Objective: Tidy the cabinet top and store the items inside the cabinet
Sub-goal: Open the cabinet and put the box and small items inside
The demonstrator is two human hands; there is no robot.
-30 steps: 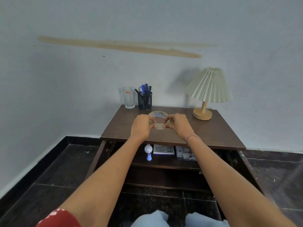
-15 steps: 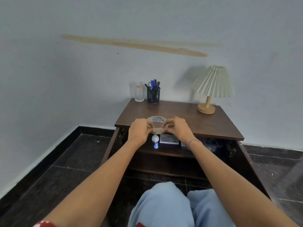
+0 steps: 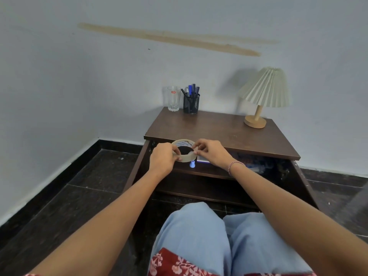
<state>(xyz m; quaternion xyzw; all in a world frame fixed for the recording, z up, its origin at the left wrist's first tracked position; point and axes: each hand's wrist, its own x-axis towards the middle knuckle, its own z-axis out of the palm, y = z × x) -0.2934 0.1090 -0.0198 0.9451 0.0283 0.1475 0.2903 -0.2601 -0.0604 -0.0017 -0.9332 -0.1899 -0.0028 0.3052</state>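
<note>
writing: the glass carries 1 small red label, text too small to read. The tape roll has blue print inside its ring, also not legible. No other writing visible.
tape roll: 1, pale and translucent, hole tilted up toward the camera. Held in the air just in front of the tabletop's front edge, near the front-left corner, above the cabinet's upper shelf.
left hand: fingers curled round the roll's left side, gripping it.
right hand: fingertips pinch the roll's right side. 1 red-and-white thread bracelet on the wrist.
tabletop count: 1 glass, 1 black mesh pen holder, 1 lamp.
tabletop layout: glass and pen holder just beside each other at the back-left corner. Lamp at the back-right corner, pleated cream shade, round wooden base.
pens: several in the holder, blue and black, exact count unclear.
cabinet: 1, dark brown wood, doors swung open on both sides.
upper shelf contents: 1 small blue-and-white item just below the roll, 1 flat thing with a blue edge beside it, mostly hidden by the right hand. More clutter to the right in shadow, can't identify.
wall: 1 long tan streak above the cabinet.
floor: dark tiles.
</note>
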